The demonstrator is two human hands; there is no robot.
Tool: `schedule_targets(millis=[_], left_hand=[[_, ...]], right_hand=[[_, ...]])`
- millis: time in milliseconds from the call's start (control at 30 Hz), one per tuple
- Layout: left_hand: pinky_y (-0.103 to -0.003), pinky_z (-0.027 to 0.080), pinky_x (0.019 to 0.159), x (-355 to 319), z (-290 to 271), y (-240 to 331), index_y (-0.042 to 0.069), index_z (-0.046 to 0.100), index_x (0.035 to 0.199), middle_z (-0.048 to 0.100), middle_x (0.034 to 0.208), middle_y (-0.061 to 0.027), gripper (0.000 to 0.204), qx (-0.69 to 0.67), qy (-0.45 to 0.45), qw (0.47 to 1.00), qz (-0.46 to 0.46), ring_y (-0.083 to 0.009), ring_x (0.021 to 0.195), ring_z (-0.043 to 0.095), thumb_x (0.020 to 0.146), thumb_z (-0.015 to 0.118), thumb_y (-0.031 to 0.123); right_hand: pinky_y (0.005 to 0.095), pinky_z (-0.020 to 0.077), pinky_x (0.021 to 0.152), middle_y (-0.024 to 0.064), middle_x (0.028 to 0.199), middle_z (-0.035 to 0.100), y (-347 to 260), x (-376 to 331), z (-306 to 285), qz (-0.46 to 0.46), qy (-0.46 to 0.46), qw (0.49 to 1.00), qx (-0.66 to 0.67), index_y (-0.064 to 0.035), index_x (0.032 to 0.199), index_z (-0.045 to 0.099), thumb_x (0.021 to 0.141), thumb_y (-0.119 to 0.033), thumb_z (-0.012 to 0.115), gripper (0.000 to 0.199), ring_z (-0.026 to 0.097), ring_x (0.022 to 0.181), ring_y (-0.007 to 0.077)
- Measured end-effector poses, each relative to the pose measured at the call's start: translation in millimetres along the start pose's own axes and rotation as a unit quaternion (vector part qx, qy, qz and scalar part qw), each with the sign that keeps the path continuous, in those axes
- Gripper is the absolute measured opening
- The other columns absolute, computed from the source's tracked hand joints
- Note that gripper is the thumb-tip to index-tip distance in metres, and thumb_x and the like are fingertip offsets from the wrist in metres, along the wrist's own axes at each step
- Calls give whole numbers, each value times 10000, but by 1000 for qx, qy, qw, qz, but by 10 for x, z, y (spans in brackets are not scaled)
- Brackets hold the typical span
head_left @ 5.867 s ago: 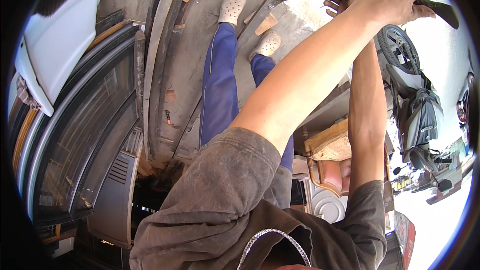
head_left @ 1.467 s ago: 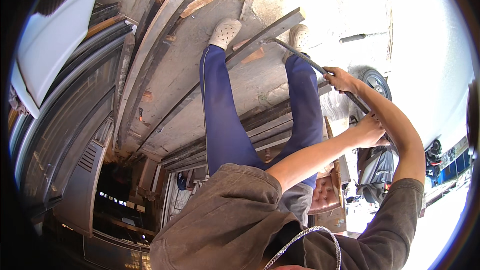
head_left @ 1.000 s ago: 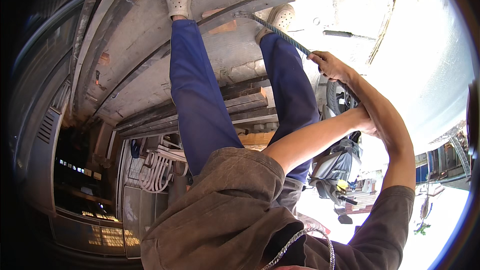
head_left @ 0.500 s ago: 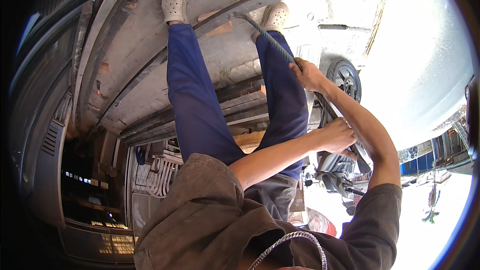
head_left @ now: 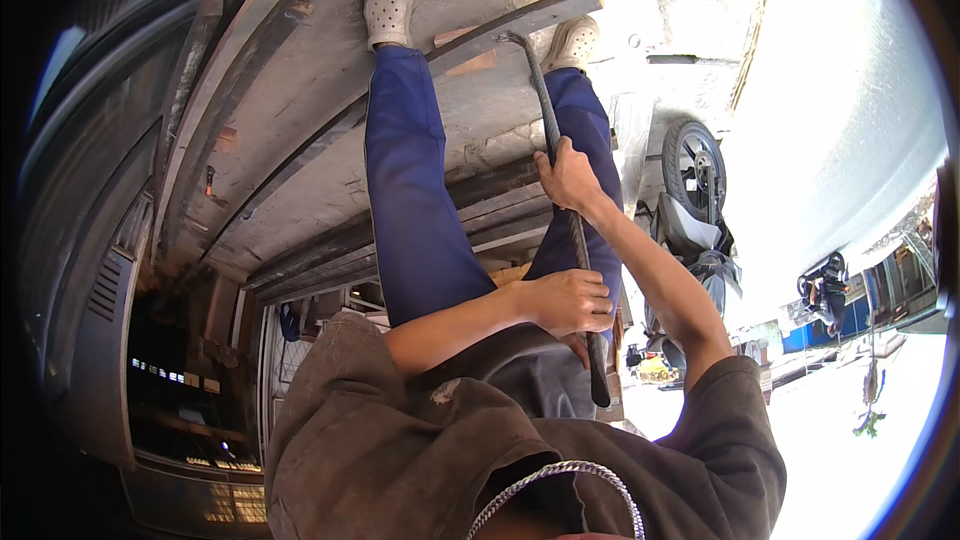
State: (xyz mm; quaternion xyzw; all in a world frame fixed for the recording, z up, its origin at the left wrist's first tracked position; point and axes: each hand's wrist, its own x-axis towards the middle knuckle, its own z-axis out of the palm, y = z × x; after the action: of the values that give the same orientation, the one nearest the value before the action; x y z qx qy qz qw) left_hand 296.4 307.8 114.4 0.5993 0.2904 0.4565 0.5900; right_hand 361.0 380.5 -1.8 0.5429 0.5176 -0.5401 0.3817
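A long dark crowbar (head_left: pixel 577 230) with a ribbed shank slants across my right leg. Its curved claw end touches a wooden beam (head_left: pixel 480 38) lying between my feet, and its flat end comes back toward my waist. My left hand (head_left: pixel 575 302) wraps round the lower part of the bar near that flat end. Farther up the shank my right hand (head_left: pixel 568 178) grips it, fingers closed round the bar. Next to the beam lies a small wood offcut (head_left: pixel 472 64).
Stacked dark timbers (head_left: pixel 490 202) lie behind my legs. Long curved-looking beams (head_left: pixel 215 70) run along the left. A motorcycle wheel (head_left: pixel 694 165) stands at the right, and another motorcycle (head_left: pixel 823 290) is farther off. An orange-handled tool (head_left: pixel 210 180) lies on the floor.
Both hands have swung to the left with the crowbar, so its shank stands steeper. Its claw end remains at the beam.
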Motion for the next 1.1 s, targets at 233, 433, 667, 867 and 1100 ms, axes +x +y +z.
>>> schedule_targets(millis=[233, 433, 667, 867, 1100], left_hand=[[-319, 438, 697, -255, -488, 131, 60, 609, 762, 580, 741, -26, 584, -11, -20, 999, 34, -201, 740, 581, 560, 718, 597], [-405, 443, 839, 721, 364, -261, 20, 619, 876, 622, 879, -112, 599, 20, 0, 998, -54, -287, 889, 597, 730, 625, 601], [-379, 409, 888, 2113, 1334, -1229, 47, 581, 989, 589, 1009, -131, 493, 2, 169, 978, -123, -268, 963, 556, 834, 553, 514], [-402, 497, 722, 2721, 339, -1884, 14, 615, 798, 637, 661, -135, 594, 74, 160, 968, -176, -312, 695, 651, 853, 480, 589], [-392, 433, 805, 2460, 188, -1514, 58, 585, 958, 599, 863, -79, 334, -98, 175, 975, -96, -262, 862, 577, 865, 556, 378]], right_hand=[[484, 524, 708, 378, 795, 585, -323, 10, 81, 11, 24, 999, -28, 156, 996, 410, 893, -244, 478, 418, 625, 795, 474], [468, 531, 636, 339, 920, 600, 344, 257, -477, 2, -39, 991, -126, 97, 1101, 446, 871, -187, 471, 366, 644, 775, 426], [467, 458, 832, 288, 968, 618, 679, 658, -1354, -1, -80, 969, -232, -13, 1158, 534, 928, -331, 495, 394, 592, 962, 420], [436, 438, 890, 253, 1083, 609, 468, 1352, -1856, -26, -154, 947, -280, 23, 1178, 539, 953, -357, 456, 449, 571, 1042, 389], [463, 459, 826, 278, 974, 620, 266, 1055, -1823, -29, -131, 940, -312, 50, 1039, 562, 938, -328, 454, 405, 587, 958, 422]])
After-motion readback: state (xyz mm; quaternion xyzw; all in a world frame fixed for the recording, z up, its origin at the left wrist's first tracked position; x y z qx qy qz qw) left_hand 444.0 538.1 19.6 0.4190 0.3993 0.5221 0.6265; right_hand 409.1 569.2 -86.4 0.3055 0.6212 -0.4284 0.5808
